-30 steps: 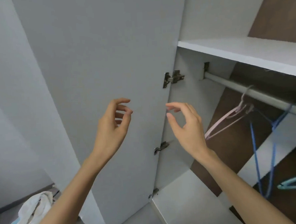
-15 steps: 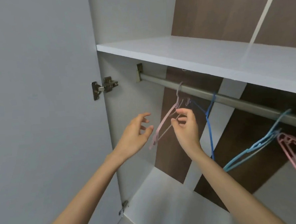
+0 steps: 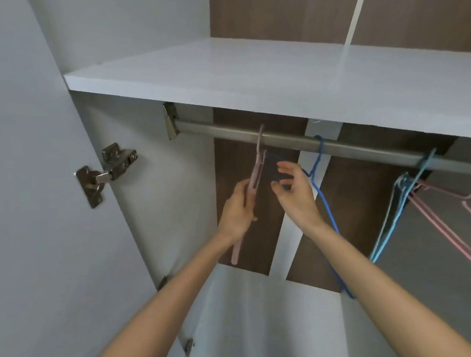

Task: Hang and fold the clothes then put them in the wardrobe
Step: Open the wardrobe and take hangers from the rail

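The pink hanger (image 3: 256, 170) hangs by its hook on the rod (image 3: 365, 149), its long axis near vertical; the left hand (image 3: 236, 211) grips it from the left, so is nearer; the right hand (image 3: 296, 199) hovers just right, fingers loosely spread, holding nothing; the hook probably lifts upward.

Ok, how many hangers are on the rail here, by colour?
Pink: 2, the left pink hanger, gripped by the left hand, and the right pink hanger.
Dark blue: 1, the dark blue hanger.
Light blue: 1, the light blue hanger.
Total: 4, though wires overlap at far right.
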